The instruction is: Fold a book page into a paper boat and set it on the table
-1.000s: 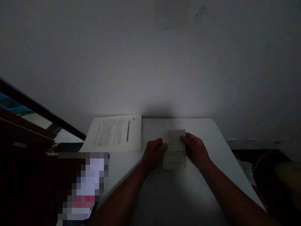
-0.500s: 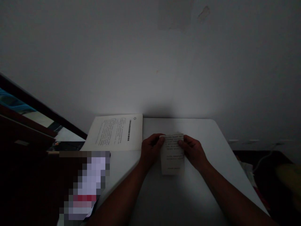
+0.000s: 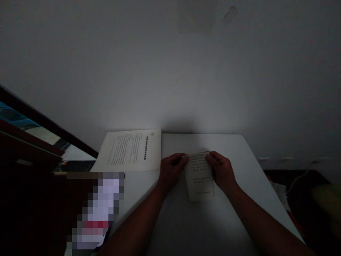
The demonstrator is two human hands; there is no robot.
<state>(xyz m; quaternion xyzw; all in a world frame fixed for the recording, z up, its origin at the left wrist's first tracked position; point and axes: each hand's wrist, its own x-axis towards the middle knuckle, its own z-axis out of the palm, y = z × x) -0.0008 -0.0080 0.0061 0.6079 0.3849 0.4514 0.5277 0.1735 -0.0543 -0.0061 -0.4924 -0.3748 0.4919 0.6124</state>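
Since the paper (image 3: 200,179) is held only near its top corners, grip balance matters most. Left hand (image 3: 172,169): fingers pinching the top left corner, thumb on the printed face. Right hand (image 3: 222,169): same pinch at the top right, thumb just over the edge. Paper sits between the hands, over the surface (image 3: 239,156), lower end pointing back at the wearer and tilted a bit. Can't tell if the bottom edge touches down, or if it's one layer or folded.

To do it well: equal, light pressure both sides, pull just enough to keep the top edge straight. Too much and thin stock could crease or tear at the thumbs; too little and it'd likely sag. Thumbs belong at the margins, off the print. Wrists level should take out the skew. Booklet (image 3: 133,151) is left of the left hand, well apart; shouldn't interfere. Light's poor, so go slow.
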